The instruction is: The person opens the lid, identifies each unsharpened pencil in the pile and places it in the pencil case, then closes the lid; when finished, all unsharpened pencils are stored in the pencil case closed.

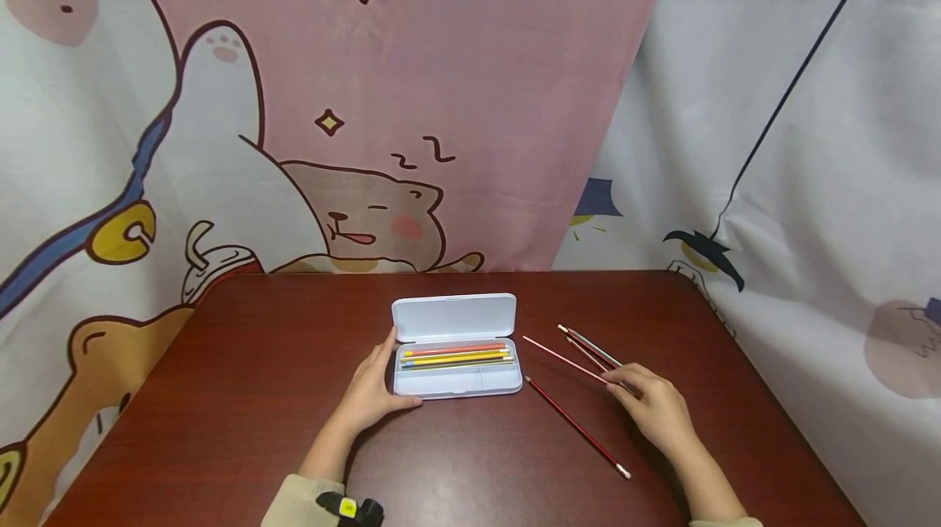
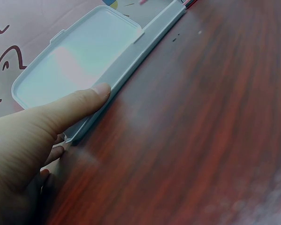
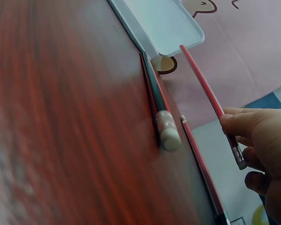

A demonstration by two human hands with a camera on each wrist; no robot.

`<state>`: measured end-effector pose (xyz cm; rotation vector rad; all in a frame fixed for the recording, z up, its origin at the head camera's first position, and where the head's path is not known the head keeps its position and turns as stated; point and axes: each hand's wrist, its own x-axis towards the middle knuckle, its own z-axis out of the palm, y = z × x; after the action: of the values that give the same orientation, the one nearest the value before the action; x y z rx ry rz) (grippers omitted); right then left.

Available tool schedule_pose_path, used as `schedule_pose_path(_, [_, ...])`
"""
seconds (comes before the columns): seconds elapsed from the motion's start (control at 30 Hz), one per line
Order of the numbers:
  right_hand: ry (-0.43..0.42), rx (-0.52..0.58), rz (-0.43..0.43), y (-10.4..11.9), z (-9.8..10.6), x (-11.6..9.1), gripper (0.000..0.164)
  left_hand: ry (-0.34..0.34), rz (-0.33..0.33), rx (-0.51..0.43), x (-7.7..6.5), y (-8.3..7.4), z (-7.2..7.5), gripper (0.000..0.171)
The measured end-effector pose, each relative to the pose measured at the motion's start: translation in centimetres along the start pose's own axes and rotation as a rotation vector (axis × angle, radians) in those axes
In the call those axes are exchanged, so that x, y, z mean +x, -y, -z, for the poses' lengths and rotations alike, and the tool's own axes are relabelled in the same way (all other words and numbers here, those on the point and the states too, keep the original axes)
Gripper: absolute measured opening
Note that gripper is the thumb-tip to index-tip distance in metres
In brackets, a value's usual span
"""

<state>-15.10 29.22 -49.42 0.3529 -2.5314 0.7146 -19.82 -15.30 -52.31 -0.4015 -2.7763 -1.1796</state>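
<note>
A white pencil case [image 1: 441, 392] lies with its lid raised, and several pencils [image 1: 457, 360] rest inside it. My left hand [image 1: 371, 390] holds the case's left end, the thumb along its front edge and the other fingers at its left side; some fingers are hidden in the left wrist view. To the right, my right hand [image 1: 654, 408] pinches a pinkish-red pencil [image 3: 203, 82] near its eraser end. That pencil slants off the table, its far tip pointing toward the case. Beneath and beyond the right hand lie more pencils [image 1: 586, 341], partly covered by it.
A dark red pencil [image 1: 577, 426] with a white eraser lies in front of the case's right corner, slanting toward the near side. The brown wooden table [image 1: 456, 470] ends at a cartoon-printed cloth [image 1: 500, 102] behind. More cloth hangs on both sides.
</note>
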Motion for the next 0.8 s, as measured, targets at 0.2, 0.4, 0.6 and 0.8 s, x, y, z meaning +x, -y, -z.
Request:
schedule_pose_path(0.2, [0.007, 0.022, 0.061, 1.3, -0.4, 0.6, 0.024, -0.002, -0.002, 0.003, 0.0, 0.0, 0.0, 0.128])
schedule_pose_path(0.4, [0.042, 0.044, 0.099, 2.6, -1.1, 1.5, 0.023, 0.003, -0.001, -0.006, -0.1, -0.1, 0.0, 0.127])
schedule_pose_path(0.6, [0.068, 0.078, 0.174, 3.8, -2.1, 3.0, 0.024, 0.001, 0.001, -0.013, -0.1, -0.1, 0.1, 0.128])
schedule_pose_path(0.8, [0.100, 0.108, 0.235, 5.1, -3.2, 4.4, 0.023, 0.002, 0.001, -0.011, -0.1, -0.2, 0.1, 0.128])
